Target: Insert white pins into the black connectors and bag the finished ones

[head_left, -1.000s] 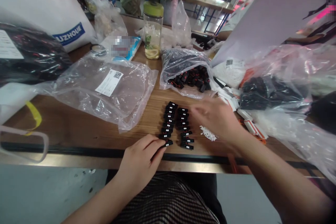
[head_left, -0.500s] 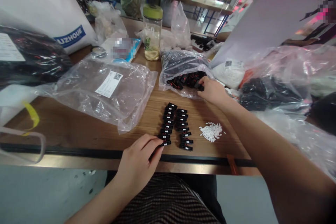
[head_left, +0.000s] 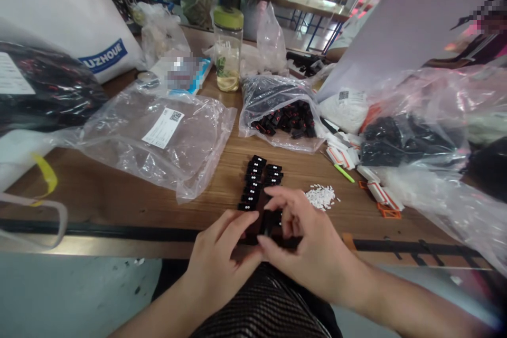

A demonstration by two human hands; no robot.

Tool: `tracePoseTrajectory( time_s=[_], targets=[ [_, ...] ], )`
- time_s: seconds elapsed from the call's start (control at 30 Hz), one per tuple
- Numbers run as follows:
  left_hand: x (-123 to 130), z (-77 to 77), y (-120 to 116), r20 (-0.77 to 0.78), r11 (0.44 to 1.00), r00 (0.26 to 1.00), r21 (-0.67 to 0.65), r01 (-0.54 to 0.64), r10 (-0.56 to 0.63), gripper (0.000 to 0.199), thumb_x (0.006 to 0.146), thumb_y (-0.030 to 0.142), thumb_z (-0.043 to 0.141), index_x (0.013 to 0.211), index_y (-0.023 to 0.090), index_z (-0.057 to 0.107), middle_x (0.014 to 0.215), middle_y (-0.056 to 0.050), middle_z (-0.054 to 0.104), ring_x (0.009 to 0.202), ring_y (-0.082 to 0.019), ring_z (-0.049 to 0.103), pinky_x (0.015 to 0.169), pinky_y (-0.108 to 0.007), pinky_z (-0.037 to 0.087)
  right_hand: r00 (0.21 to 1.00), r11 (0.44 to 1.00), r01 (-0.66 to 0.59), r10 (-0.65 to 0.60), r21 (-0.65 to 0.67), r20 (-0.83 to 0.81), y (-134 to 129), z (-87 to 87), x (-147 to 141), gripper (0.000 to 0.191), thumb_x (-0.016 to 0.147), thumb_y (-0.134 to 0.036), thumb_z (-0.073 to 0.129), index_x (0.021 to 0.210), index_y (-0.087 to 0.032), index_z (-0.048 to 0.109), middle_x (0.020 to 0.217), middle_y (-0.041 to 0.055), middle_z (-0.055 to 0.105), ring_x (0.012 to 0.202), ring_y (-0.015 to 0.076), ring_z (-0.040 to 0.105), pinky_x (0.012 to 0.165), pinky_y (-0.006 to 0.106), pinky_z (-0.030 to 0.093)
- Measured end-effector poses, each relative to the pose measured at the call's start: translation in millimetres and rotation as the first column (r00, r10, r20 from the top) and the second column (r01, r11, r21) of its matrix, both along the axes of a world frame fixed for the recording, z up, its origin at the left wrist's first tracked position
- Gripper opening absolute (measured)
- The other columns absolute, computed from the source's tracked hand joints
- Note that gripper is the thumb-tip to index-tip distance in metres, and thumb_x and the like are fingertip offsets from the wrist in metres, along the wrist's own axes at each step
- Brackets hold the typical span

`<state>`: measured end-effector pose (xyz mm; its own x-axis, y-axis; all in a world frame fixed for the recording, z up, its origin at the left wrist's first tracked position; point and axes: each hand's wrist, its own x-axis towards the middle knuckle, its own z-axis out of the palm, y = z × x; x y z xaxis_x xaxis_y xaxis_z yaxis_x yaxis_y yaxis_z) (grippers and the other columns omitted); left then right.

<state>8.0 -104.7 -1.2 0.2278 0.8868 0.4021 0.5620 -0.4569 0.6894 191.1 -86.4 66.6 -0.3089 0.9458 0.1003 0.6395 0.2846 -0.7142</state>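
Note:
Two rows of small black connector housings, a left row (head_left: 252, 182) and a right row (head_left: 274, 174), stand on the wooden table in front of me. White pin-like dots show on their faces. My right hand (head_left: 307, 232) bends its thumb and fingers around a black connector housing (head_left: 271, 222), slightly blurred. Close beside it, my left hand (head_left: 225, 256) has thumb and forefinger apart with nothing plainly between them. My hands hide the near ends of the rows. A pile of tiny white pieces (head_left: 321, 197) lies just beyond my right hand.
An open clear bag (head_left: 283, 140) of black housings lies ahead. A labelled clear bag (head_left: 198, 137) is at left, near a green-lidded bottle (head_left: 228, 50). At right are white-and-orange parts (head_left: 382, 195), a green stick (head_left: 344, 173) and more plastic bags (head_left: 415, 142).
My right hand has come back from the open bag to the table's near edge with a black housing. My left hand has shifted slightly right and let go of the row.

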Motion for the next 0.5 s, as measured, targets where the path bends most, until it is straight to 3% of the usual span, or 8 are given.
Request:
tracePoseTrajectory(
  time_s=[0.1,0.23,0.4,0.5],
  targets=[
    [7,-1.5,-3,0.049,0.998,0.997,0.034,0.057,-0.059,0.034,0.086,0.016,0.06,0.119,0.024,0.058,0.1,-0.003,0.068,0.085,-0.016,0.069,0.075,-0.027,0.059,0.999,1.0,0.024,-0.023,0.02,-0.048,-16,-12.9,-6,0.063,0.075,-0.018,0.065,0.132,-0.029,0.043,0.096,-0.0012,0.065,0.061,0.0105,0.055,0.058,0.026,0.051],
    [11,-3.0,-5,0.095,0.995,0.99,0.026,0.1,-0.102,0.038,0.088,0.011,0.057,0.123,0.022,0.057,0.107,-0.005,0.067,0.096,-0.017,0.068,0.085,-0.027,0.058,0.994,0.997,0.071,-0.068,0.031,-0.088,-17,-24.0,-6,0.061,0.076,-0.017,0.065,0.132,-0.028,0.044,0.096,-0.0005,0.063,0.063,0.0116,0.055,0.06,0.027,0.052],
    [13,-2.0,-5,0.216,0.981,0.957,0.051,0.186,-0.193,0.041,0.09,0.004,0.052,0.127,0.021,0.06,0.115,-0.007,0.065,0.106,-0.015,0.065,0.093,-0.025,0.056,0.998,0.996,0.017,-0.011,0.092,-0.068,-17,-16.5,-2,0.048,0.08,-0.02,0.069,0.125,-0.025,0.053,0.094,0.0014,0.065,0.073,0.0139,0.059,0.066,0.028,0.053],
    [13,-2.4,-5,0.246,0.977,0.947,0.011,0.211,-0.207,0.037,0.092,0.004,0.054,0.124,0.021,0.064,0.114,-0.005,0.066,0.104,-0.014,0.066,0.094,-0.023,0.055,0.997,0.99,-0.038,0.046,0.135,-0.058,2,-7.3,26,0.032,0.085,-0.027,0.068,0.116,-0.022,0.064,0.101,0.0056,0.069,0.081,0.0158,0.064,0.069,0.029,0.053]
  ],
)
